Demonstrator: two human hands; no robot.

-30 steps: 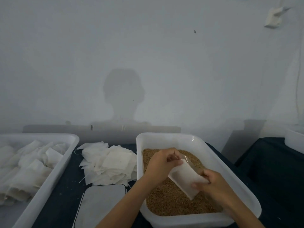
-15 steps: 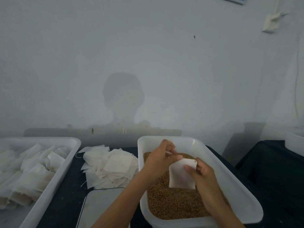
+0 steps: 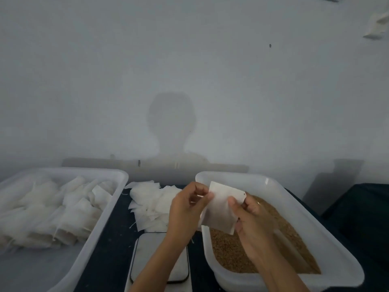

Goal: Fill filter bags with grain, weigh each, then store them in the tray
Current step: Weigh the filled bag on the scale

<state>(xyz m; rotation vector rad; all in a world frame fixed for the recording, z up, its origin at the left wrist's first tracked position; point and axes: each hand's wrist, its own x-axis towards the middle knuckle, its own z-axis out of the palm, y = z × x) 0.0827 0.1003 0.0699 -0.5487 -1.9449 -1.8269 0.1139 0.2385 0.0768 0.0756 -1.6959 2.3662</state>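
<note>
Spreading across the dark table point(image 3: 105, 249), the big pieces come first, all placed from the grain tub point(image 3: 336, 268): that white plastic tub sits at right, and brown grain point(image 3: 235, 258) covers its floor. Well to its left is the storage tray point(image 3: 101, 224), another white plastic bin, and inside it lies a heap of filled filter bags point(image 3: 52, 213), piled mostly toward its far and middle part. Between tray and tub, at the far side, a loose stack of empty filter bags point(image 3: 147, 199) is fanned out on the table; nearer the camera from that stack, just left of the tub's near corner, sits the scale point(image 3: 151, 249), a flat pale platform with a dark border, partly hidden by the left forearm. Now the hands, both raised above the tub's far left corner. One filter bag point(image 3: 221, 209), white and square, is held upright between them, hanging over the tub's edge and the grain. The left hand point(image 3: 187, 209) has its fingers curled, fingertips and thumb pinching the bag's upper left edge. The right hand point(image 3: 252, 218) grips the bag's right side, thumb pressed on the front face, fingers curled behind. Both grips are closed on the bag; whether its mouth is open, or what it holds, can't be told from this angle.
</note>
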